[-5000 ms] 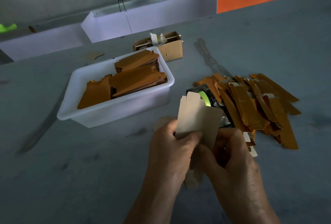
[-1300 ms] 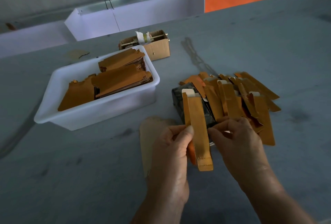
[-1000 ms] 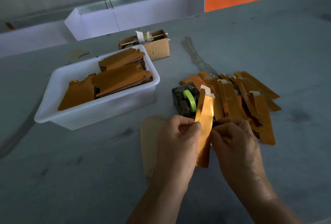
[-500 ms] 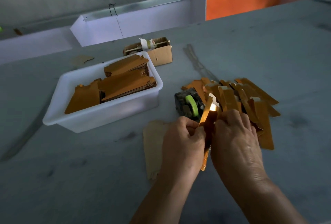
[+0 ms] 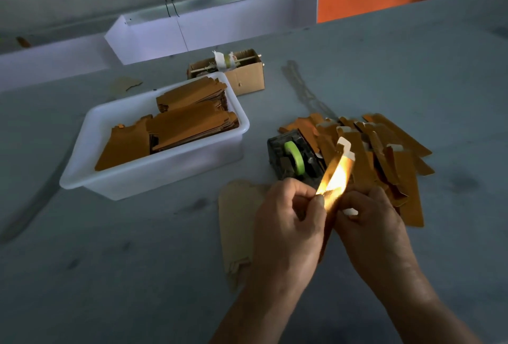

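Note:
My left hand (image 5: 286,222) and my right hand (image 5: 371,228) both pinch one narrow gold-orange folded carton (image 5: 336,176), held upright on edge between them above the table. Its shiny face catches a bright glare; white flaps show at its top end. Behind it sits a dark tape dispenser (image 5: 294,159) with a green tape roll. A heap of similar folded cartons (image 5: 384,154) lies to the right of the dispenser. A flat unfolded tan carton blank (image 5: 236,220) lies on the table under my left wrist.
A white plastic tub (image 5: 165,167) holding stacks of flat orange blanks stands at the left. A small brown cardboard box (image 5: 242,71) with a taped stick across it sits behind the tub. White dividers (image 5: 209,25) run along the far table edge.
Five seconds ago I held a wide flat blank; now it is a narrow folded carton. Over the last second I turned it on edge, and my right hand closed on its lower part.

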Demonstrator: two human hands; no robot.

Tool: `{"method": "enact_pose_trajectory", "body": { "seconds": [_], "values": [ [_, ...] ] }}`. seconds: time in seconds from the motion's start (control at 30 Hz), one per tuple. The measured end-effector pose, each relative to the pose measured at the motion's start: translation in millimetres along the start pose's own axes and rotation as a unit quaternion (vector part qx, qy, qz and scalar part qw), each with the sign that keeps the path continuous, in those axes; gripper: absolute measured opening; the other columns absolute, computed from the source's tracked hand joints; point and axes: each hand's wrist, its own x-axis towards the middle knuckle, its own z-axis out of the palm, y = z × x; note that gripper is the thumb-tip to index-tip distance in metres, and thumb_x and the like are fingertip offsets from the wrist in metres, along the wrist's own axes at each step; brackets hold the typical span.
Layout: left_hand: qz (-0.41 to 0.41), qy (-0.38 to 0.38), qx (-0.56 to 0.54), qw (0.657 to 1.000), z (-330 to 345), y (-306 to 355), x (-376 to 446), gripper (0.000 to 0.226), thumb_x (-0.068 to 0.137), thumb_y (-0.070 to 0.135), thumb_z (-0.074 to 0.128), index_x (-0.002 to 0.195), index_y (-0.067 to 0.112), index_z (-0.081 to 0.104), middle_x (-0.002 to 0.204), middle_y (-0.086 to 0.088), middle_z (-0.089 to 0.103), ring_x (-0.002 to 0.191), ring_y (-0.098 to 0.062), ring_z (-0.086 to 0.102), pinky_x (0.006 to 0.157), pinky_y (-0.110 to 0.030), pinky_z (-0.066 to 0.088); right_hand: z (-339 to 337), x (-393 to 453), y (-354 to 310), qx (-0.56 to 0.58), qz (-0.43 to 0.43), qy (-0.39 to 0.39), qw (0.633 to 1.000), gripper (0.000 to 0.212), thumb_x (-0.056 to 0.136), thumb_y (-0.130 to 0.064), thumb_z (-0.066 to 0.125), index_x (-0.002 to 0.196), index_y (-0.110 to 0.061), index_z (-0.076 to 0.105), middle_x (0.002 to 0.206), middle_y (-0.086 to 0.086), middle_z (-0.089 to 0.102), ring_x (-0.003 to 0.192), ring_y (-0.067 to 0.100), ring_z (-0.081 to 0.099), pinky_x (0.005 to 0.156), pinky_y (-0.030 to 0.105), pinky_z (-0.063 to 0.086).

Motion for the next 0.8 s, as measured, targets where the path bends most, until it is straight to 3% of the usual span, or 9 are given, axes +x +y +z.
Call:
{"method": "enact_pose_trajectory", "body": {
  "seconds": [0.13,0.3,0.43,0.53,0.6,0.7,0.73,0.8],
  "values": [
    [0.039,-0.018,0.011,0.999,-2.3,-4.4,-2.6,0.008,0.09,0.024,0.061,0.088,0.017,0.06,0.079,0.003,0.058,0.066,-0.005,0.054,0.057,-0.015,0.043,0.2,-0.3,0.2,0.012,0.007,-0.008,1.0,0.005,0.085,-0.012,0.066,0.083,-0.017,0.068,0.103,-0.011,0.046,0.086,0.005,0.048,0.057,0.007,0.032],
    [0.065,-0.019,0.093,0.993,-2.0,-0.1,4.9,0.006,0.093,0.025,0.058,0.09,0.02,0.058,0.086,0.005,0.058,0.074,-0.006,0.056,0.06,-0.011,0.042,-4.3,2.8,-5.0,-0.035,-0.038,-0.004,0.999,0.003,0.083,-0.012,0.068,0.082,-0.009,0.069,0.096,-0.008,0.047,0.075,0.001,0.046,0.054,0.007,0.035],
    [0.064,-0.016,0.129,0.989,-0.4,1.3,4.7,0.006,0.094,0.027,0.057,0.088,0.023,0.055,0.087,0.006,0.06,0.077,-0.006,0.058,0.064,-0.017,0.048,-5.1,0.0,-10.1,-0.093,-0.072,-0.007,0.993,0.003,0.082,-0.005,0.067,0.081,-0.003,0.067,0.098,0.001,0.054,0.085,0.014,0.055,0.064,0.01,0.04],
    [-0.005,-0.026,0.055,0.998,-2.3,1.9,8.1,0.006,0.092,0.027,0.06,0.087,0.025,0.058,0.079,0.007,0.062,0.071,-0.002,0.061,0.056,-0.014,0.048,-19.0,-1.8,-10.8,-0.056,-0.06,0.033,0.996,0.008,0.082,-0.008,0.068,0.076,-0.013,0.065,0.09,-0.006,0.053,0.073,0.006,0.05,0.056,0.009,0.031],
    [-0.053,-0.027,0.008,0.998,-5.1,3.2,11.8,0.008,0.091,0.025,0.062,0.084,0.027,0.06,0.071,0.009,0.061,0.066,0.004,0.06,0.049,-0.009,0.042,-30.0,-2.0,-6.8,-0.004,-0.044,0.032,0.999,0.01,0.085,-0.013,0.065,0.077,-0.019,0.061,0.087,-0.005,0.057,0.073,0.007,0.054,0.057,0.015,0.034],
    [-0.098,-0.043,-0.055,0.993,-8.8,5.7,11.3,0.002,0.089,0.025,0.063,0.088,0.024,0.063,0.076,0.005,0.065,0.07,-0.009,0.064,0.057,-0.02,0.05,-44.7,-3.8,-11.1,0.18,0.016,-0.039,0.983,0.009,0.084,-0.013,0.062,0.078,-0.019,0.064,0.077,-0.001,0.065,0.072,0.017,0.062,0.067,0.031,0.051],
    [-0.11,-0.047,-0.072,0.99,-10.0,6.6,9.4,0.002,0.089,0.025,0.064,0.087,0.024,0.064,0.077,0.003,0.067,0.072,-0.013,0.066,0.062,-0.028,0.054,-48.1,-5.3,-15.3,0.225,0.024,-0.066,0.972,0.009,0.081,-0.013,0.063,0.076,-0.02,0.065,0.075,0.001,0.066,0.071,0.015,0.063,0.066,0.032,0.052],
    [-0.126,-0.043,-0.101,0.986,-12.0,7.9,4.3,0.004,0.087,0.024,0.066,0.083,0.025,0.065,0.075,0.0,0.069,0.072,-0.019,0.067,0.062,-0.031,0.053,-52.4,-7.7,-23.0,0.269,0.009,-0.117,0.956,0.006,0.072,-0.02,0.064,0.073,-0.023,0.069,0.075,-0.002,0.068,0.068,0.008,0.063,0.06,0.023,0.051]
  ]
}}
